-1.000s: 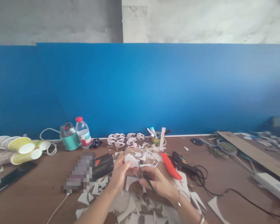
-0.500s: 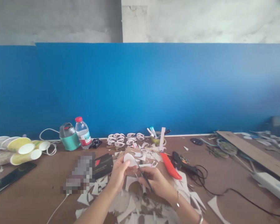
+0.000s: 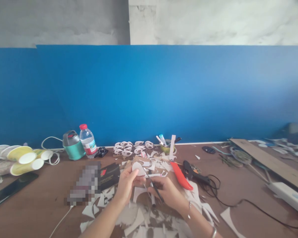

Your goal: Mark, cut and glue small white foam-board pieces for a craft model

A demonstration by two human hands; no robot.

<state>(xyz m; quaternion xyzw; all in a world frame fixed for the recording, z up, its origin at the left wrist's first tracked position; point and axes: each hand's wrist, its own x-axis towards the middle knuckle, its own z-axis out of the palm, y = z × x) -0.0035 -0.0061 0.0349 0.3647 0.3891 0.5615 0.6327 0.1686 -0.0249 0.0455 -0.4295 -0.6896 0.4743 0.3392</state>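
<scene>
My left hand (image 3: 126, 185) pinches a small white paper cut-out (image 3: 138, 168) and holds it up over the brown table (image 3: 39, 205). Beside it on the right, my right hand (image 3: 167, 192) is closed on thin dark scissors (image 3: 156, 190), whose blades point up toward the cut-out's lower edge. White paper scraps (image 3: 139, 218) lie under and around both hands. A row of finished white cut-out shapes (image 3: 132, 147) lies farther back by the blue wall.
Left: stacked yellow paper cups (image 3: 20, 160), a teal jar (image 3: 73, 145), a water bottle (image 3: 88, 141), a black phone (image 3: 12, 188). Right of my hands: an orange-handled tool (image 3: 180, 177), a black glue gun (image 3: 195, 173) with cord, a wooden board (image 3: 270, 163), a white power strip (image 3: 289, 196).
The white cut-out has turned slightly in my left hand and the scissors have shifted a little along its edge. Everything else stays put.
</scene>
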